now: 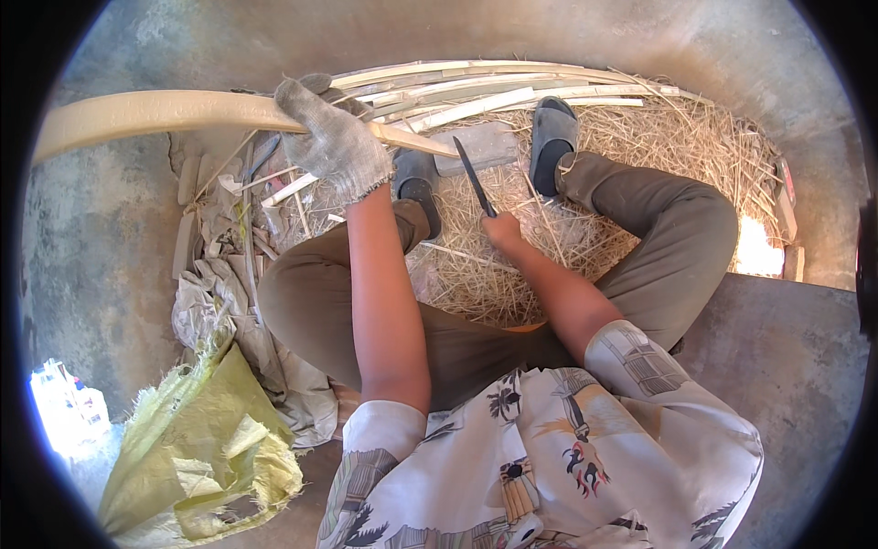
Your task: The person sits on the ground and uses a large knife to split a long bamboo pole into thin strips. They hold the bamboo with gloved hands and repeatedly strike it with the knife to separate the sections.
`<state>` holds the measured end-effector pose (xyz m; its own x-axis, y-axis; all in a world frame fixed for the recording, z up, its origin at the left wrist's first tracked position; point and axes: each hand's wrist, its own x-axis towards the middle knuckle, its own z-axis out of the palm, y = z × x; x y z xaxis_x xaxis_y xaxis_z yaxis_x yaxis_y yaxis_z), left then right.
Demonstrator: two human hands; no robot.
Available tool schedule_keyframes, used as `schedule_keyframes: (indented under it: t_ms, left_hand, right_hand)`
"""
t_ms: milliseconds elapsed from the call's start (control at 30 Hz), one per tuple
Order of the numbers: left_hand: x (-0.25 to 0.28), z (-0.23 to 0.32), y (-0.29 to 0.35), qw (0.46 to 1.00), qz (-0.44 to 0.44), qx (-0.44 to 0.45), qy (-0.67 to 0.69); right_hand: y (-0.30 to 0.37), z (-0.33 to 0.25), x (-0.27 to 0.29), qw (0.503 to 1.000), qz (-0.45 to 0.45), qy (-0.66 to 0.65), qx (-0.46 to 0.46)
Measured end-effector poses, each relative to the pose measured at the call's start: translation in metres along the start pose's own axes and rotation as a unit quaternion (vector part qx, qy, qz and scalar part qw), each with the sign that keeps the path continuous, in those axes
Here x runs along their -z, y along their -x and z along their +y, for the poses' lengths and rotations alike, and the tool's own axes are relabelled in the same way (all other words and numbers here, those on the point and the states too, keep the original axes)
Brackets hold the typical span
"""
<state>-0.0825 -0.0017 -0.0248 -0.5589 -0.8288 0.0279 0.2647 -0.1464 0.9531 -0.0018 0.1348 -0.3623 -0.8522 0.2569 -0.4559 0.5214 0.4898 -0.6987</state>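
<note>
A grey work glove covers my left hand (334, 137), which is closed around a long pale bamboo strip (174, 112). The strip runs out to the far left, where it looks broader. Its narrow end points right, over a grey block (489, 145) on the floor between my feet. In my bare right hand (503, 231) is the handle of a knife (475, 178). Its dark, narrow blade slants up and to the left, with the tip close to the bamboo's end. Whether blade and bamboo touch, I cannot tell.
Split bamboo strips (457, 78) lie in a curved row along the far wall. Straw-like shavings (640, 137) cover the floor around my sandalled feet. To the left are crumpled cloth (306, 393) and a frayed yellow-green woven sack (206, 448). Scraps and sticks lie beside my left knee.
</note>
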Motion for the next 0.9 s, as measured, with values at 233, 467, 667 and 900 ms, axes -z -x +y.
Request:
schedule_keyframes:
  t_ms: [233, 467, 667, 900]
  left_hand:
    - [0.003, 0.005, -0.006, 0.999, 0.022, 0.006, -0.031]
    - [0.003, 0.005, -0.008, 0.997, 0.008, 0.033, -0.066]
    - [0.004, 0.004, -0.005, 1.000, -0.011, -0.002, -0.026]
    - [0.006, -0.011, -0.022, 0.999, -0.008, 0.001, -0.052]
  right_hand:
    - [-0.009, -0.052, 0.026, 0.997, 0.012, 0.029, 0.075]
    - [0.013, -0.014, 0.016, 0.999, 0.035, 0.017, 0.017]
    - [0.001, -0.053, 0.034, 0.997, 0.020, 0.068, 0.022]
    - [0.012, -0.026, 0.015, 0.998, 0.004, -0.034, 0.048]
